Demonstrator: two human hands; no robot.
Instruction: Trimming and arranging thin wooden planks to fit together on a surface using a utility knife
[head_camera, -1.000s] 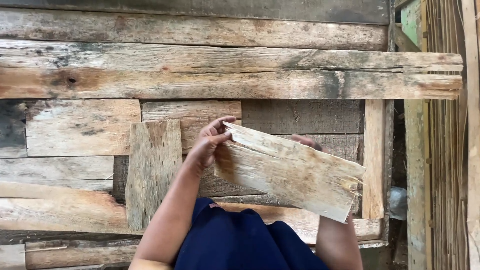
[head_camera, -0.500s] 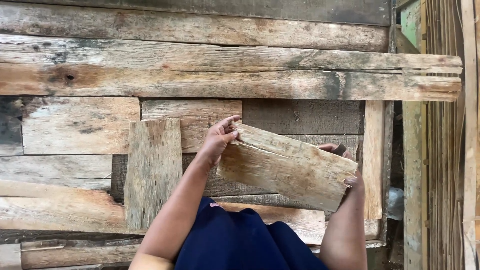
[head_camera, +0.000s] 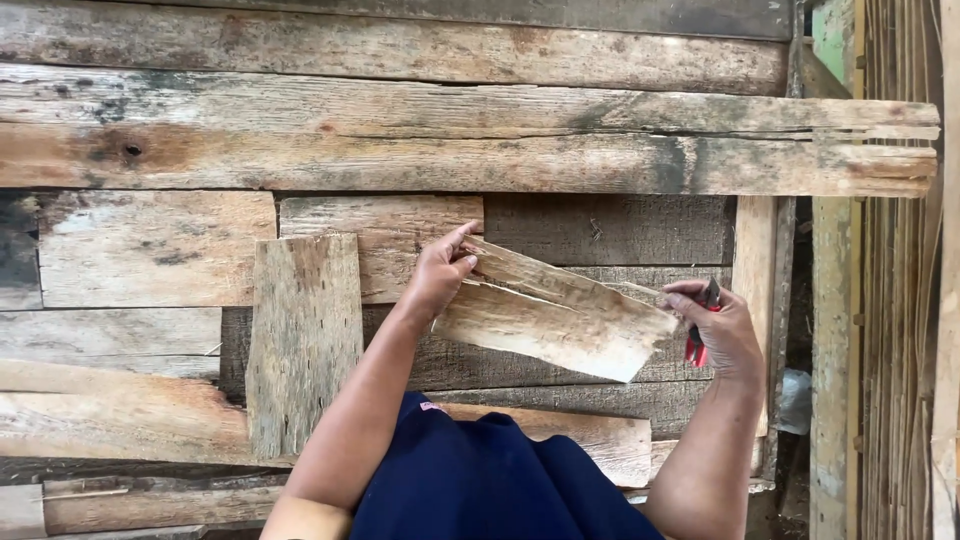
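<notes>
Weathered wood: a short split plank (head_camera: 555, 322) is held slanted above the stacked boards (head_camera: 400, 140), its ends gripped by the left hand (head_camera: 440, 275) and by the right hand (head_camera: 722, 330), closed on red-handled pliers (head_camera: 697, 345). Stiff, splintery and fairly light, it is best held at the ends.

Weathered short wooden board (head_camera: 555, 320), tilted, held against stacked planks (head_camera: 400, 130)

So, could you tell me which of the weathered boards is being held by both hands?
The short pale plank, tilted down to the right: left hand grips its upper-left end, right hand its lower-right end. The others lie flat.
</notes>
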